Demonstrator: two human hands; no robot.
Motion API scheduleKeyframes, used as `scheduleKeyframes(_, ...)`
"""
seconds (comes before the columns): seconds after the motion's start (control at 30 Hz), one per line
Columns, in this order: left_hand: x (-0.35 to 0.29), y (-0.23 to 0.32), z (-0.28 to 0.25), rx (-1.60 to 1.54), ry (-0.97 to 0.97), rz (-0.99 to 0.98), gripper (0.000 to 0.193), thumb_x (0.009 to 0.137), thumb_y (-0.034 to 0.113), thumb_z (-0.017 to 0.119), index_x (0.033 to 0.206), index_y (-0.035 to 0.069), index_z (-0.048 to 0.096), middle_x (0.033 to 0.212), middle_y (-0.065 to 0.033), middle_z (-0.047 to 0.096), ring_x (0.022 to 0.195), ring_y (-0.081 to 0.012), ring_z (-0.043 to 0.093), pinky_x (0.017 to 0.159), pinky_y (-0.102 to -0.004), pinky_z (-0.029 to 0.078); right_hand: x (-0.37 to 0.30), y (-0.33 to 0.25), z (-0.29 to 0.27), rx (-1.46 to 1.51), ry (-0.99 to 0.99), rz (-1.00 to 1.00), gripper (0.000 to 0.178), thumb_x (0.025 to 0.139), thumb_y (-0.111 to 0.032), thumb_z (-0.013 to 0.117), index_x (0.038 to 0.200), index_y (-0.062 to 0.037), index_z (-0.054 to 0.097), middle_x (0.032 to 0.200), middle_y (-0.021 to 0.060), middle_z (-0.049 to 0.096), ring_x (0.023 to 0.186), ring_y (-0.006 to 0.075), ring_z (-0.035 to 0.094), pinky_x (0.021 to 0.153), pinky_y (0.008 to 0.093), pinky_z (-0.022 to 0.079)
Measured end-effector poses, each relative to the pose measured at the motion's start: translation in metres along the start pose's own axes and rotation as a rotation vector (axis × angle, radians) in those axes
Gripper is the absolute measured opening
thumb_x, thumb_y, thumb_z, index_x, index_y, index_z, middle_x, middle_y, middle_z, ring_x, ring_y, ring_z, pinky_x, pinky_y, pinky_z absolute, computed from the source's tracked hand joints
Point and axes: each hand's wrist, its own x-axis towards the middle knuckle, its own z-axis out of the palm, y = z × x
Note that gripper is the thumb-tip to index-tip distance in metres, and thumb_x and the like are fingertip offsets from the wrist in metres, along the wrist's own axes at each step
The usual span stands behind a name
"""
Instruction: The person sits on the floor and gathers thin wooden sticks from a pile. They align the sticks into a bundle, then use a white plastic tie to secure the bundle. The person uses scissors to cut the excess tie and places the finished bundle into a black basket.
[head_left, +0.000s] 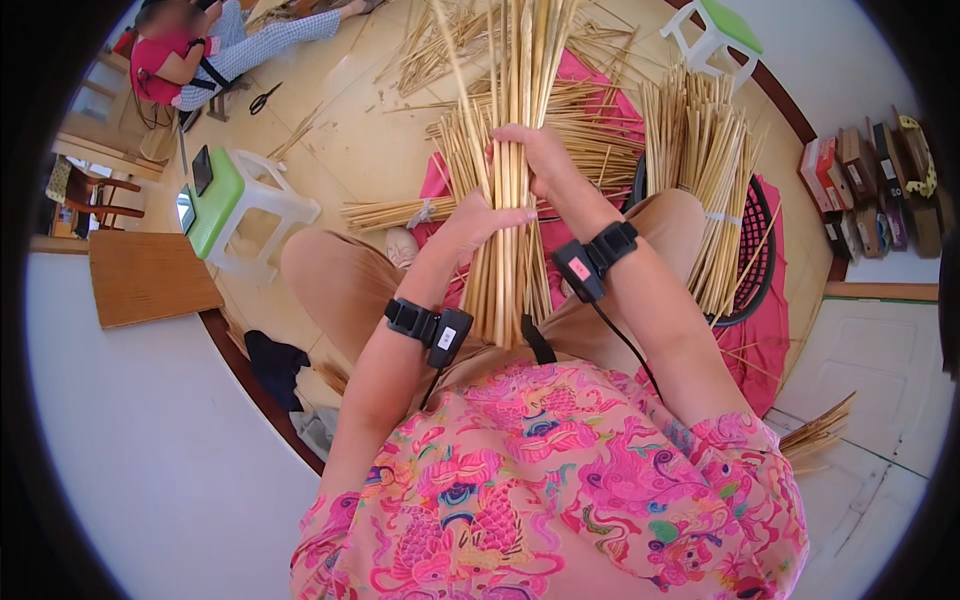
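Note:
A bundle of dry, straw-coloured stalks [512,195] stands lengthwise in front of me, its near ends by my lap. My left hand [476,218] is closed around its lower middle, the thumb stretched across the stalks. Higher up, my right hand [538,158] wraps the bundle from the right side. One stalk leans out to the left at the top. Both wrists carry strapped black devices. Beyond the bundle, a pile of loose stalks [590,130] lies on a pink cloth [755,355].
At my right, a black mesh basket [762,275] holds a thick tied bunch of stalks [700,180]. A green-topped white stool [235,205] stands left with a phone [203,170] on it; another stool [715,40] is far right. Another person [180,65] sits far left near scissors [264,99].

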Motion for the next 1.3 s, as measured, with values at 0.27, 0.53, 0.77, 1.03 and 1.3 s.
scheduleKeyframes(0.27,-0.012,-0.013,-0.005,-0.371,-0.149,-0.11,0.045,0.071,0.007,0.069,0.112,0.004,0.052,0.09,-0.0077,0.061,0.08,-0.0199,0.063,0.07,-0.0354,0.054,-0.014,0.005,-0.003,0.241,-0.397,0.303,0.042,0.083,-0.018,0.061,0.115,0.0077,0.054,0.098,0.0181,0.065,0.085,0.0243,0.066,0.079,0.0371,0.055)
scheduleKeyframes(0.53,-0.003,-0.026,-0.015,-0.378,-0.178,-0.167,0.046,0.073,0.011,0.069,0.115,0.004,0.051,0.091,-0.0073,0.061,0.082,-0.0194,0.062,0.075,-0.0341,0.053,-0.006,0.015,-0.005,0.19,-0.224,0.208,0.022,0.077,-0.007,0.067,0.094,0.0031,0.058,0.079,0.012,0.062,0.065,0.0218,0.063,0.063,0.036,0.056)
scheduleKeyframes(0.77,-0.001,0.013,0.013,0.032,0.129,0.11,0.042,0.078,0.008,0.071,0.115,0.004,0.051,0.094,-0.0029,0.06,0.083,-0.0128,0.059,0.074,-0.0279,0.049,-0.006,-0.008,0.02,-0.079,0.016,-0.219,0.023,0.072,0.0,0.068,0.093,0.0036,0.059,0.073,0.0097,0.061,0.059,0.0186,0.061,0.053,0.03,0.052)
scheduleKeyframes(1.03,-0.023,-0.035,0.016,-0.083,-0.024,-0.041,0.036,0.077,0.007,0.071,0.11,0.004,0.055,0.096,-0.0033,0.062,0.088,-0.0154,0.061,0.075,-0.0315,0.051,-0.04,0.033,-0.004,-0.123,-0.144,-0.068,0.041,0.068,-0.001,0.074,0.106,0.0015,0.057,0.084,0.0086,0.062,0.072,0.0176,0.062,0.064,0.03,0.052)
scheduleKeyframes(1.3,-0.026,-0.044,0.017,-0.248,-0.078,-0.137,0.035,0.077,0.006,0.067,0.109,0.004,0.054,0.091,-0.0073,0.062,0.082,-0.0198,0.062,0.075,-0.0367,0.053,-0.063,0.023,-0.011,-0.012,-0.268,0.051,0.043,0.078,-0.004,0.07,0.116,0.0009,0.052,0.097,0.0128,0.063,0.084,0.0215,0.065,0.072,0.0318,0.054)
